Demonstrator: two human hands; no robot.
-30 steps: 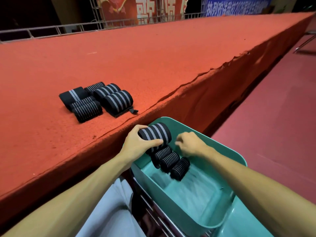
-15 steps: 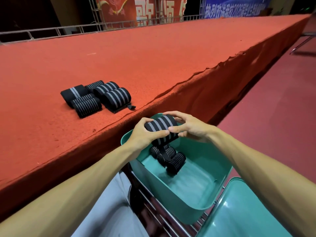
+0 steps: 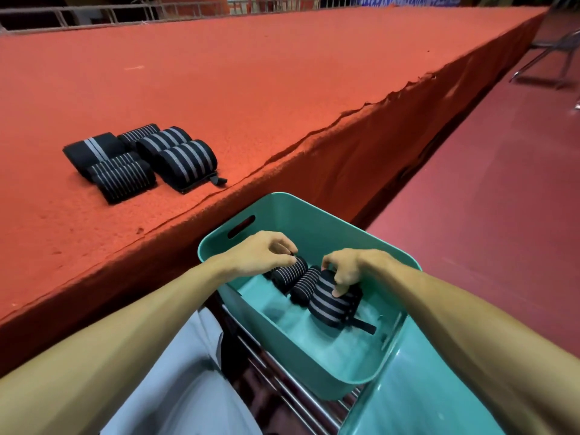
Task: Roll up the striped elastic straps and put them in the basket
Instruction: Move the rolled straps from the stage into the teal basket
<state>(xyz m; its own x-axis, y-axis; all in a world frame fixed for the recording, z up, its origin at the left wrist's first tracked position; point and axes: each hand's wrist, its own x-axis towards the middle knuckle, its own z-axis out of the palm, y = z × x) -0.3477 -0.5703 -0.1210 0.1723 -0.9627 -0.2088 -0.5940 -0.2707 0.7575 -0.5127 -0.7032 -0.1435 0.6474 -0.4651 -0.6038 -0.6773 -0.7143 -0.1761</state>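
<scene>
While my right grip curls onto the wide-striped roll, evidently to seat it beside two thin-striped rolls in the basket, I cannot tell whether my curled left grip holds anything, and further straps wait on the surface.

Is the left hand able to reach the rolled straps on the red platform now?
Probably yes: the left hand is over the basket, beside the red platform, and nothing stands between it and the rolled straps near the platform's edge.
</scene>
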